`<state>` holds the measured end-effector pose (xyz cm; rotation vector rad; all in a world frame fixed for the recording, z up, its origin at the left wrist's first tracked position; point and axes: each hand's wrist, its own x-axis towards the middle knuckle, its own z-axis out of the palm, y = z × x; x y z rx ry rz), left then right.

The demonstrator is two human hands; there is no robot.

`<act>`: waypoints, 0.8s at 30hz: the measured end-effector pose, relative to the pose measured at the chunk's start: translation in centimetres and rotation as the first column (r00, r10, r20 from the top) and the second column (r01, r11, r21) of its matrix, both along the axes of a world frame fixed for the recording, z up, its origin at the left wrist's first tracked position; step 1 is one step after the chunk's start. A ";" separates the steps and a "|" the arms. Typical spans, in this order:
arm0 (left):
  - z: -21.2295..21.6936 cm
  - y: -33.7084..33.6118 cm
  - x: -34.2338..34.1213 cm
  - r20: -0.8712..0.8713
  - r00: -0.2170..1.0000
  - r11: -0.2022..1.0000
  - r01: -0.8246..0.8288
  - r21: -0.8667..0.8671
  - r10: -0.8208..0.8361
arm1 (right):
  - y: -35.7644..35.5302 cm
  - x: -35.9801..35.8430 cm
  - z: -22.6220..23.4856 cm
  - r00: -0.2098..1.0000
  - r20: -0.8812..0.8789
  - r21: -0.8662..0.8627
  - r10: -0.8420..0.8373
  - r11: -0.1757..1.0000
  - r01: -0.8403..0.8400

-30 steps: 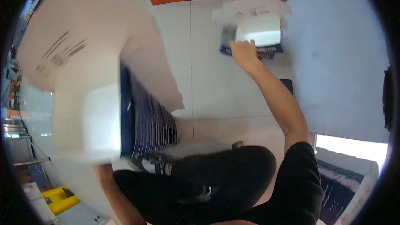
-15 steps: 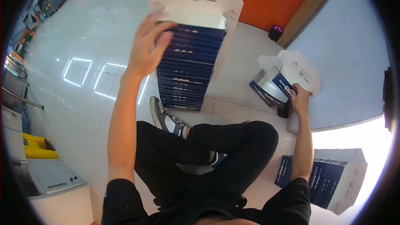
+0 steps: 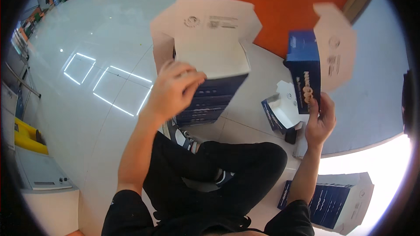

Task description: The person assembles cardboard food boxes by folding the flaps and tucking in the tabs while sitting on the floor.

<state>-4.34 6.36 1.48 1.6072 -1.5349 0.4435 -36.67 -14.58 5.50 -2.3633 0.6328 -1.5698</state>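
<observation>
In front of me, slightly left, rises a tall stack of nested dark-blue cardboard boxes (image 3: 205, 100), the top one with its white inside and broad lid flap folded back. My left hand (image 3: 175, 88) is at that top box's near left rim, its fingers bent and closed over the edge. On the right my right hand (image 3: 321, 120) grips a single blue box (image 3: 302, 72) by its lower end, thumb on the printed side. The held box is raised off the floor and tilted, its white lid flap spread to the right.
Below the held box, another open blue box (image 3: 275, 116) lies on the tiled floor. More nested blue boxes (image 3: 328, 203) lie by my right arm. An orange panel (image 3: 271, 13) and a pale blue-grey surface (image 3: 372, 87) bound the right. A grey-topped cabinet (image 3: 41, 170) stands left.
My right hand has lifted one box from the floor pair and turned it upright. My left hand has shifted right and nearer along the stack's rim, fingers more closed. The head view has shifted too.
</observation>
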 end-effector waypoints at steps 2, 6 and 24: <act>-0.2 1.8 -2.7 -0.021 1.000 0.998 0.001 -0.057 -0.002 | 3.3 1.8 2.6 0.966 -0.114 -0.159 0.232 0.955 -0.249; -0.9 3.4 -3.9 -0.021 0.999 0.988 -0.050 -0.147 0.048 | 6.9 8.1 5.7 0.747 -0.495 -0.245 0.444 0.753 -0.610; -2.5 1.4 -3.5 -0.033 0.983 0.934 -0.183 -0.308 0.181 | 6.1 14.4 4.5 0.741 -0.591 -0.212 0.320 0.824 -0.525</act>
